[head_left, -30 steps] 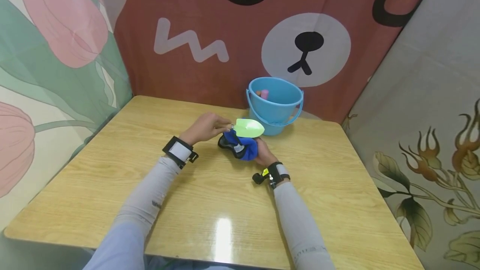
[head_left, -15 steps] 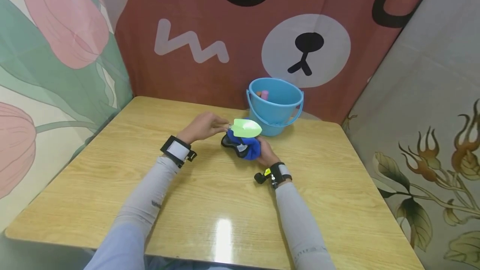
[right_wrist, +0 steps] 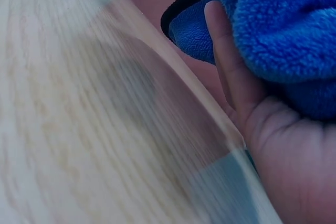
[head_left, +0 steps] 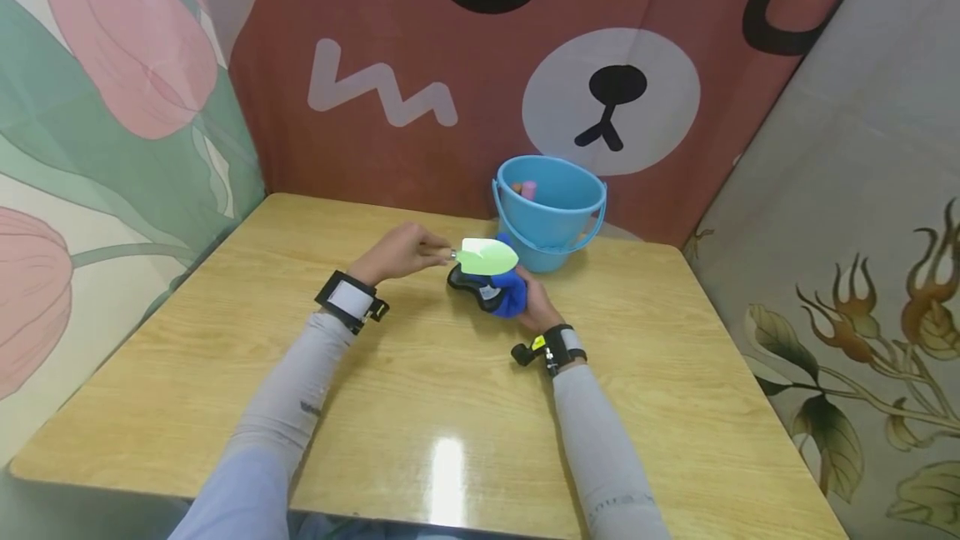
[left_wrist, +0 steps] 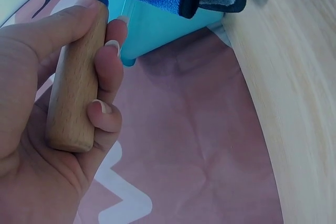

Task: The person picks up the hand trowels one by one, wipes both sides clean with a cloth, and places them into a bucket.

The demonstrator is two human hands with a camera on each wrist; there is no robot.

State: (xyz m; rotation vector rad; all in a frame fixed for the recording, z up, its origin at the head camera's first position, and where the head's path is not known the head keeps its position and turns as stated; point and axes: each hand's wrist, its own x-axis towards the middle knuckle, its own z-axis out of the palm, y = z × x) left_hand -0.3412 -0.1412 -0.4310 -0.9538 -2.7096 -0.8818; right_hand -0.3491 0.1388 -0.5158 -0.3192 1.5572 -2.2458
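My left hand (head_left: 401,254) grips a small garden trowel (head_left: 486,257) with a pale green blade. In the left wrist view, fingers and thumb of the left hand (left_wrist: 52,77) curl round its wooden handle (left_wrist: 79,85). A fuzzy blue cloth with black edging (head_left: 512,297) is bunched in my right hand (head_left: 537,303), just below the blade. The right wrist view shows the thumb of the right hand (right_wrist: 294,156) against the blue cloth (right_wrist: 283,30); its other fingers are hidden behind the cloth. Whether blade and cloth touch I cannot tell.
A light blue bucket (head_left: 551,219) with its handle hanging down stands at the back of the wooden table (head_left: 390,407), just beyond the cloth. Inside it a pink thing (head_left: 528,189) and an orange-brown one show. Printed fabric hangs behind and on both sides.
The trowel and left hand have shifted slightly left. My right hand has moved a little to the right with the cloth, so more blade lies over the cloth's left part.
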